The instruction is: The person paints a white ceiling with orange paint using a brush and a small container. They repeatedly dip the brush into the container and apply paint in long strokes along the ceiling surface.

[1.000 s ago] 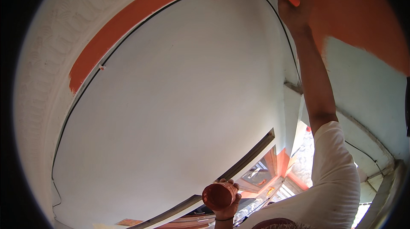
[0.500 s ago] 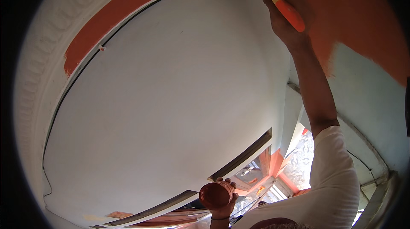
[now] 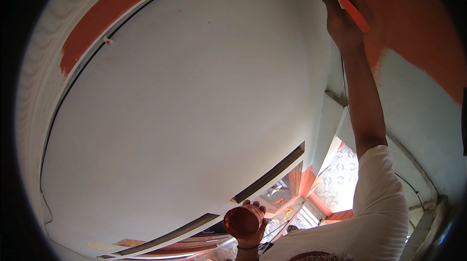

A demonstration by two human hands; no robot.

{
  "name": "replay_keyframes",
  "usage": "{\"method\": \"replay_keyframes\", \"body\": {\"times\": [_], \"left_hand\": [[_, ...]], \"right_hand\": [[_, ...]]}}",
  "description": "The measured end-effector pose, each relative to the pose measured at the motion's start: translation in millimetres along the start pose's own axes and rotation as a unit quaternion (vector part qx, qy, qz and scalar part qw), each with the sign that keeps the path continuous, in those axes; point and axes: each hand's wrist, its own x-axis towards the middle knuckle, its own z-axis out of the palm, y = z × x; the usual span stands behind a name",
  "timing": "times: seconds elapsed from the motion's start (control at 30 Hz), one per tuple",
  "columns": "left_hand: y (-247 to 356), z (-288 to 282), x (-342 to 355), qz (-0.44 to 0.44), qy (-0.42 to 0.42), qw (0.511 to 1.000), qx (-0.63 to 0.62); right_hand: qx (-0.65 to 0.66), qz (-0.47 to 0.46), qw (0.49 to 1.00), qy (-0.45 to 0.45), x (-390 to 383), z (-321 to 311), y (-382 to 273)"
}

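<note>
My right hand (image 3: 343, 22) is raised overhead and grips a paintbrush with an orange handle (image 3: 352, 11), its tip up at the top edge where the white ceiling panel (image 3: 194, 105) meets the orange-painted band (image 3: 121, 3). My left hand (image 3: 250, 232) is low at the bottom of the view, holding a small round container (image 3: 242, 220) coated in orange-red paint. My right arm in a white sleeve (image 3: 384, 202) stretches up along the right side.
An orange-painted patch (image 3: 418, 32) covers the upper right wall above unpainted pale wall (image 3: 413, 115). White moulded cornice (image 3: 39, 66) curves along the left. A window with orange frame (image 3: 311, 188) and bright daylight lies below, beside dark slots (image 3: 270, 178) in the ceiling.
The view has tilted so my right hand and brush appear lower and more to the left along the ceiling edge. The left hand with the paint container has stayed low.
</note>
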Motion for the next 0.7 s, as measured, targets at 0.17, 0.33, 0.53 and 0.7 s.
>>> {"method": "replay_keyframes", "body": {"times": [0.17,0.33,0.53,0.7], "left_hand": [[0,0,2,0.003,0.005,1.000,0.015],[-2,9,2,0.006,-0.004,1.000,0.011],[-2,19,4,-0.001,-0.018,0.999,0.038],[2,19,-7,-0.008,-0.027,0.998,0.048]], "right_hand": [[0.274,0.166,0.945,0.071,-16,-25,56],[-0.080,0.202,0.976,-0.024,-12,-10,11],[0.042,0.244,0.965,0.086,-21,-6,-2],[0.127,0.358,0.902,0.205,-27,-29,48]]}}
